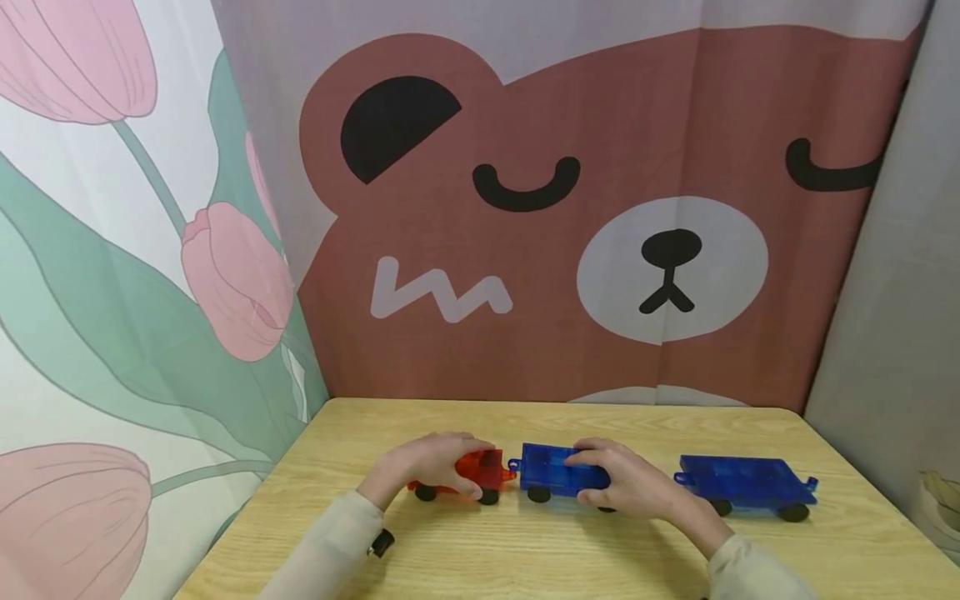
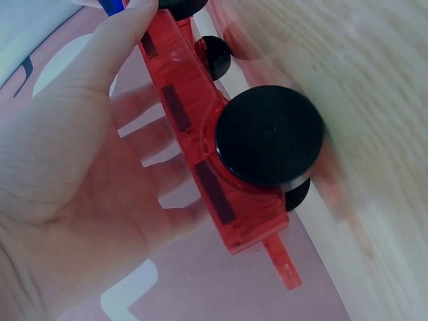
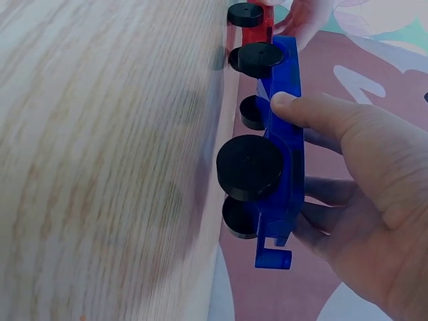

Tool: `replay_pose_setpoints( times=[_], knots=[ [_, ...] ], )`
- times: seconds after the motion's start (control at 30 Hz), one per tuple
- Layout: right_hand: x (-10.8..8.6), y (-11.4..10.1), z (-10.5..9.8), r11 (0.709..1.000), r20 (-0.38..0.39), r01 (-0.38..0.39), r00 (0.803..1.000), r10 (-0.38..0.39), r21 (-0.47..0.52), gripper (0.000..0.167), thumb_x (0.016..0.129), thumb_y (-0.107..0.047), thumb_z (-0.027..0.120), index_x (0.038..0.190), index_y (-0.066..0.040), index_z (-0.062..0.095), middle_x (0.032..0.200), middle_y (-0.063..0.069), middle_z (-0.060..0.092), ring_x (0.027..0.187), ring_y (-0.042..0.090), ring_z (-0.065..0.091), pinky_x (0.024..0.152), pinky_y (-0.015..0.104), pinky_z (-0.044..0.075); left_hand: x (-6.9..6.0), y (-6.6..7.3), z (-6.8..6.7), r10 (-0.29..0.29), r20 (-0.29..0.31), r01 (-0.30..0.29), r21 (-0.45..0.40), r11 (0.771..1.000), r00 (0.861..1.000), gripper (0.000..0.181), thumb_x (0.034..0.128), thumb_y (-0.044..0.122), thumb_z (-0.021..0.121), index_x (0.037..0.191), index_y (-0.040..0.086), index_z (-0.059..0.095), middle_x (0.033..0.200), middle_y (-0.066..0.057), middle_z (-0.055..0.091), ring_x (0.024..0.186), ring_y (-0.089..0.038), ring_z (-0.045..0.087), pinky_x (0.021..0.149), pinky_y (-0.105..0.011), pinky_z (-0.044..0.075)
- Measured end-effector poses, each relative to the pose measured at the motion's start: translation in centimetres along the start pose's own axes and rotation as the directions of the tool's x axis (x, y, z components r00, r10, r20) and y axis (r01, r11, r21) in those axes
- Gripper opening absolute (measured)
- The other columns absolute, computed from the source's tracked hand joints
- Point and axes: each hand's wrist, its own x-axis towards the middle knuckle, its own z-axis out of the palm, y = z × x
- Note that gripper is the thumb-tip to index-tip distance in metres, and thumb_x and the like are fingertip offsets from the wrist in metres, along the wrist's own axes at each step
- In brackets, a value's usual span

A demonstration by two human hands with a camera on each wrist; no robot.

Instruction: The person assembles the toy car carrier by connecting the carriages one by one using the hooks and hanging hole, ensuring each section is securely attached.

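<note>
My left hand point(image 1: 442, 462) holds a translucent red toy train car point(image 2: 194, 140) with black wheels, thumb on its near side and fingers behind. To the right, my right hand point(image 1: 626, 475) grips a translucent blue toy train car point(image 3: 286, 154), its thumb on the near side. The red car's coupling point(image 1: 508, 475) meets the blue car's ring point(image 1: 514, 464); whether they are linked I cannot tell. Both cars are at the tabletop in a line. Farther right stands a second blue toy train car point(image 1: 742, 482), apart from both hands.
The cars are on a light wood-grain table point(image 1: 480, 550). A small black object point(image 1: 382, 543) shows beside the left sleeve. Behind the table hangs a bear-print curtain point(image 1: 540, 358), with a tulip-print curtain point(image 1: 172, 400) at the left.
</note>
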Motion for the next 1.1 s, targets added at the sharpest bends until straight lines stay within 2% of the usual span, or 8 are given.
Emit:
replay_pose_setpoints(
  times=[0.23,0.43,0.77,0.93,1.1],
  knots=[
    [-0.07,-0.02,-0.03,1.000,0.008,-0.009,1.000,0.009,0.001,0.047,0.092,-0.029,0.078,0.135,-0.012,0.067,0.147,0.023,0.047,0.132,0.048,0.043,0.098,0.067,0.041,0.20,0.12,-0.05,0.006,0.006,-0.006,-0.012,1.000,1.000,0.080,0.0849,0.058,0.077,0.153,0.025,0.049,0.126,0.006,0.060,0.097,-0.013,0.057,0.084,-0.034,0.051],
    [0.04,0.02,-0.06,1.000,0.010,0.011,1.000,-0.011,-0.012,0.047,0.093,-0.027,0.078,0.135,-0.010,0.067,0.147,0.023,0.047,0.132,0.047,0.044,0.098,0.065,0.043,0.28,0.16,-0.21,0.008,0.010,-0.007,-0.012,1.000,1.000,0.080,0.0846,0.057,0.078,0.152,0.025,0.049,0.124,0.006,0.060,0.095,-0.012,0.056,0.083,-0.033,0.051],
    [0.07,0.21,0.31,0.998,0.003,0.041,0.999,-0.041,-0.040,0.046,0.092,-0.021,0.078,0.134,-0.008,0.067,0.146,0.023,0.047,0.132,0.048,0.044,0.098,0.065,0.042,0.30,0.11,-0.10,0.000,0.021,0.000,0.007,1.000,1.000,0.082,0.0850,0.059,0.076,0.154,0.025,0.048,0.132,0.004,0.058,0.100,-0.013,0.057,0.088,-0.036,0.051],
    [0.03,0.40,0.57,0.999,0.004,0.037,0.999,-0.037,-0.034,0.045,0.093,-0.020,0.078,0.135,-0.008,0.066,0.148,0.023,0.046,0.133,0.048,0.043,0.099,0.066,0.040,0.19,0.20,-0.17,0.002,0.024,-0.002,0.012,1.000,1.000,0.081,0.0854,0.059,0.076,0.154,0.025,0.048,0.134,0.003,0.058,0.102,-0.013,0.057,0.090,-0.037,0.051],
    [0.02,0.43,0.69,1.000,0.035,0.019,0.999,-0.019,-0.007,0.046,0.095,-0.020,0.076,0.137,-0.007,0.063,0.150,0.024,0.042,0.136,0.048,0.039,0.101,0.065,0.040,0.17,0.16,-0.10,0.006,0.023,-0.006,0.013,1.000,1.000,0.080,0.0858,0.058,0.076,0.154,0.026,0.048,0.134,0.003,0.058,0.103,-0.013,0.057,0.089,-0.036,0.051]
  ],
)
